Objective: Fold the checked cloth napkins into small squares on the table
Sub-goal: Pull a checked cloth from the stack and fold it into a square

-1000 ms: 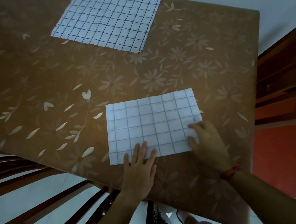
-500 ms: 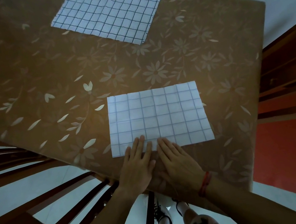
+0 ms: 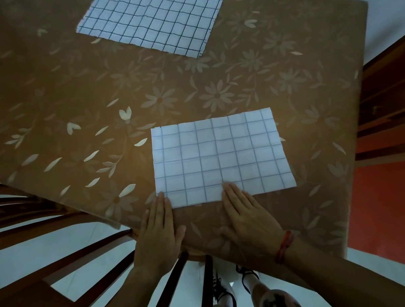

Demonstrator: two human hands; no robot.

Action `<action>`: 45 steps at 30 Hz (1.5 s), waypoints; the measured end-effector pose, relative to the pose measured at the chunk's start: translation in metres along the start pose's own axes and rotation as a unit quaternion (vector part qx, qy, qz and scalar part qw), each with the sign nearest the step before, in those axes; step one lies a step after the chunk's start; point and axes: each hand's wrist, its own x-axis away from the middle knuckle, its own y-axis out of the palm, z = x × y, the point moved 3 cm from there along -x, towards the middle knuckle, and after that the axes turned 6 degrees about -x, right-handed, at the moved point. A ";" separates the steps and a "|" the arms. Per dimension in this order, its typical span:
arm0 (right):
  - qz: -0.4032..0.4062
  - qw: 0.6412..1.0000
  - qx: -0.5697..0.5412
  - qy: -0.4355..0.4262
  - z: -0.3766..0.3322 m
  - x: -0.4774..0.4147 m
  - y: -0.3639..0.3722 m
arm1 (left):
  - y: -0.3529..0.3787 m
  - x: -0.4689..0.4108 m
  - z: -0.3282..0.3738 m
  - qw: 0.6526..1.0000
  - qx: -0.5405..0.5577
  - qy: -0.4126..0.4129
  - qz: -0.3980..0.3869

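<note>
Near napkin [image 3: 219, 158] lies at about 5 o'clock on the tabletop [image 3: 54, 97] as a flat rectangle with a pale grid. It looks folded once, so at least one more fold is judged necessary to reach a small square. Far napkin [image 3: 155, 14], at 12 o'clock, lies spread out and not yet started, putting the task well under half done. Left hand [image 3: 156, 229] is flat with fingers straight, gripping nothing, its fingertips touching the near napkin's 7 o'clock corner; right hand [image 3: 248, 215] is likewise flat and empty, fingertips on the middle of the 6 o'clock edge.
</note>
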 end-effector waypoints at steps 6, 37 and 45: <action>-0.018 0.998 0.018 0.059 0.052 0.032 -0.006 | 0.000 0.000 0.001 1.000 -0.018 -0.002 0.001; 0.121 0.765 -0.447 0.448 0.132 0.029 -0.084 | -0.021 -0.034 0.112 0.987 0.084 0.123 0.055; 0.075 0.695 -0.544 0.465 0.140 0.018 -0.090 | -0.018 -0.033 0.113 0.989 0.092 0.109 0.045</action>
